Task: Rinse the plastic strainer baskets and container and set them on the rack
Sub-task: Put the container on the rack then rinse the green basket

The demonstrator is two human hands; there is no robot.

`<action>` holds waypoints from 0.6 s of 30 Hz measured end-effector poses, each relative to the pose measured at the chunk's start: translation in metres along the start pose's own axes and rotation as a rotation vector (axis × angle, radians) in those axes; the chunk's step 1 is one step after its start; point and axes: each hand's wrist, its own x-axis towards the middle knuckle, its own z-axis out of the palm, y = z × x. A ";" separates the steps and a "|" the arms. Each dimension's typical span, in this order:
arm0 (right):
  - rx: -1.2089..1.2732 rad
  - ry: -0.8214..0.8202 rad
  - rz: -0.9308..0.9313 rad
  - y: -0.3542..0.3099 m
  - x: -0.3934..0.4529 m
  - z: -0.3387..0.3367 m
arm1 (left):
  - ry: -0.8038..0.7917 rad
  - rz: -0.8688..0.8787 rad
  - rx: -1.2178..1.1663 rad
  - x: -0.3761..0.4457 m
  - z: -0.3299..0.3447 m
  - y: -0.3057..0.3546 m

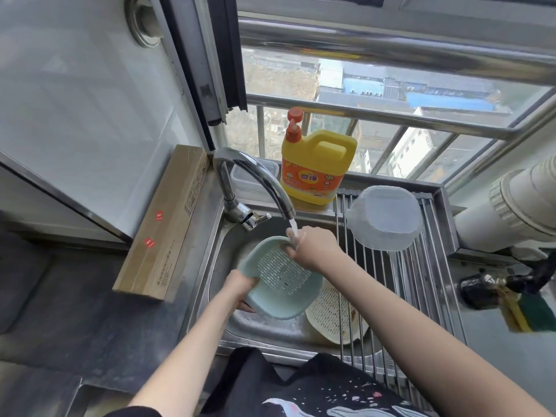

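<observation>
I hold a pale green strainer basket [278,279] tilted over the sink [219,260]. My left hand [240,288] grips its near left rim. My right hand [313,246] grips the far rim, right under the running water from the tap [255,176]. A cream strainer basket [329,316] leans in the sink, partly under the roll-up rack [427,281]. A clear plastic container [386,218] lies upside down on the rack's far end.
A yellow dish soap jug [316,167] stands on the ledge behind the sink, beside a clear tub [240,176]. A long cardboard box [164,221] lies along the left counter. A green sponge [529,311] and a dark scrubber [478,290] sit to the right.
</observation>
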 end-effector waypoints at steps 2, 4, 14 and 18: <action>0.046 -0.051 0.008 0.006 -0.003 0.003 | 0.101 0.100 0.105 0.004 0.002 0.004; 0.175 -0.112 0.058 0.016 -0.010 0.006 | 0.173 0.217 0.228 0.004 0.006 0.008; 1.312 -0.478 0.189 0.051 -0.047 0.047 | 0.124 0.609 0.122 -0.030 0.019 0.025; 1.903 -0.322 0.272 0.056 -0.048 0.057 | 0.071 0.684 0.177 -0.029 0.019 0.016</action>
